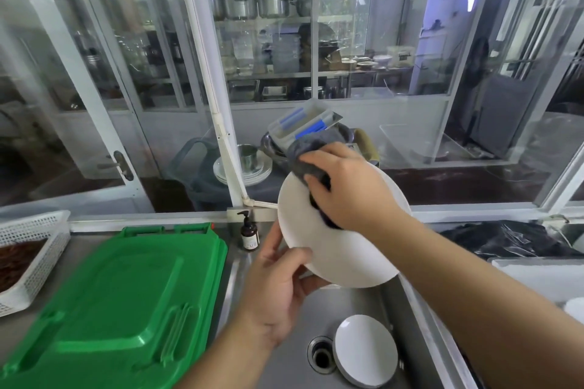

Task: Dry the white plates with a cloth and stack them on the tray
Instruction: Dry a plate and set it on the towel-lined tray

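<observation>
I hold a white plate (335,249) tilted above the steel sink (357,303). My left hand (278,290) grips its lower left rim, thumb on the face. My right hand (350,189) presses a crumpled grey cloth (308,151) against the plate's upper face. A second white plate (366,350) lies in the sink basin beside the drain (320,357). At the right edge, a white tray (543,275) shows partly, with a white rim (576,309) at its near end.
A green plastic lid (126,303) covers the counter on the left, beside a white mesh basket (28,256). A brown pump bottle (249,232) stands behind the sink. Black plastic (505,237) lies at the right. Glass panels rise behind the counter.
</observation>
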The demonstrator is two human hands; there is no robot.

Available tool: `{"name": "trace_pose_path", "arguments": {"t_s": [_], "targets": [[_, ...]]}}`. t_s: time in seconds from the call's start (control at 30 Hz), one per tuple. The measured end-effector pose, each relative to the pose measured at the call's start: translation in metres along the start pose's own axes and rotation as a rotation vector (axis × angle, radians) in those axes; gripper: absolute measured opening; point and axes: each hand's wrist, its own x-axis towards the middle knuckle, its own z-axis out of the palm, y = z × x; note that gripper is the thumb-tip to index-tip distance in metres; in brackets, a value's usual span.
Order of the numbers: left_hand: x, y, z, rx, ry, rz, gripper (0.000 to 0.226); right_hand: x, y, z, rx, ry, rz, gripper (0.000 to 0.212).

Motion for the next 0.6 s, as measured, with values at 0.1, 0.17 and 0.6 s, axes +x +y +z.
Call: {"name": "trace_pose_path", "arguments": {"t_s": [0.1,0.17,0.6], "targets": [[0.002,0.009,-0.004,-0.022,0.030,0.045,0.062,0.008,0.028,-0.008,-0.099,0.036,0.087,0.034],[0.007,0.015,-0.007,-0.007,0.033,0.081,0.062,0.003,0.038,-0.011,-0.155,0.036,0.134,0.035],[0.028,0.017,-0.009,0.128,0.007,0.012,0.062,-0.066,-0.002,0.009,0.072,-0.093,-0.004,0.041]]}}
